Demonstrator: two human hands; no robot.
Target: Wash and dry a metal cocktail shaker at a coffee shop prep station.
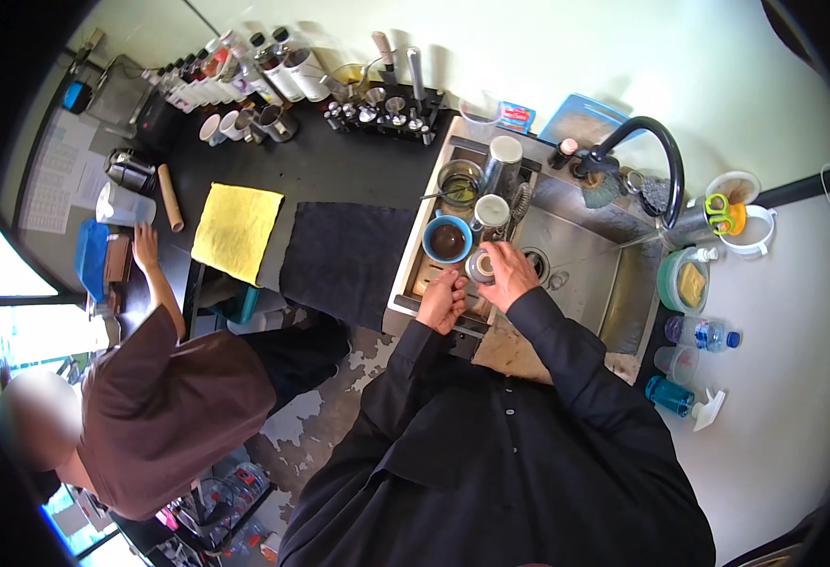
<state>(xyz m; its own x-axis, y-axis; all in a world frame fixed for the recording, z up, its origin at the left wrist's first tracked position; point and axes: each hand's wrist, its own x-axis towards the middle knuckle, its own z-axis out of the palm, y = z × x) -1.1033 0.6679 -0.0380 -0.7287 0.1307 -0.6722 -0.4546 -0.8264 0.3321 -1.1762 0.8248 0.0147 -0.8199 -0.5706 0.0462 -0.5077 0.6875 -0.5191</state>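
My right hand (509,275) grips a small grey cup (481,267) with a pale round base or opening, over the left edge of the metal sink (571,255). Close to its left, my left hand (444,301) is held with curled fingers; whether it touches the cup I cannot tell. Just beyond it, a blue cup (447,238) with dark brown contents stands on the drip tray (422,280). Behind are a glass bowl (459,183) with a spoon in it, an upturned metal tumbler (491,216) and a taller one (504,161).
A black faucet (670,163) arches over the sink. A yellow cloth (237,232) and a black mat (347,262) lie on the counter to the left, where a co-worker (181,411) reaches toward a plastic pitcher (126,204). Bottles (702,333) line the right ledge.
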